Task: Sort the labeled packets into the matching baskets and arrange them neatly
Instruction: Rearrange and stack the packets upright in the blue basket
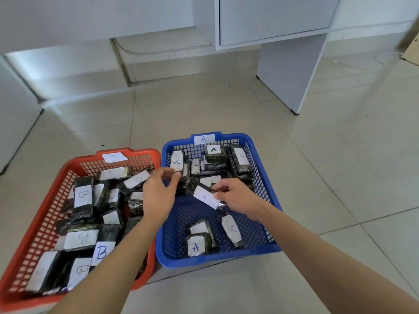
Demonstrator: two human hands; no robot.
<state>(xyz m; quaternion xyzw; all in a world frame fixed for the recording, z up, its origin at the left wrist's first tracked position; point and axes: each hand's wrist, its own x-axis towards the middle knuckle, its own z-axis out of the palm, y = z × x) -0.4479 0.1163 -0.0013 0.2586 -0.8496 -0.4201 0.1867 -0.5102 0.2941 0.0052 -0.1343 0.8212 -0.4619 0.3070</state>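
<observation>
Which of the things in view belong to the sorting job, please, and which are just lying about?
Job: red plastic mesh basket labelled B; blue plastic mesh basket labelled A; dark wrapped packets labelled B; dark wrapped packets labelled A; A-labelled packet pinched by the right hand; left hand.
Lying about: white desk cabinet; thin white cable along the wall; brown cardboard sheet.

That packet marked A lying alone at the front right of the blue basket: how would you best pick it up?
Come straight down from above and put the grip across the two long edges of the loose A packet. It lies label-up on the floor of the blue basket with bare mesh on either side, so fingers should fit.
</observation>
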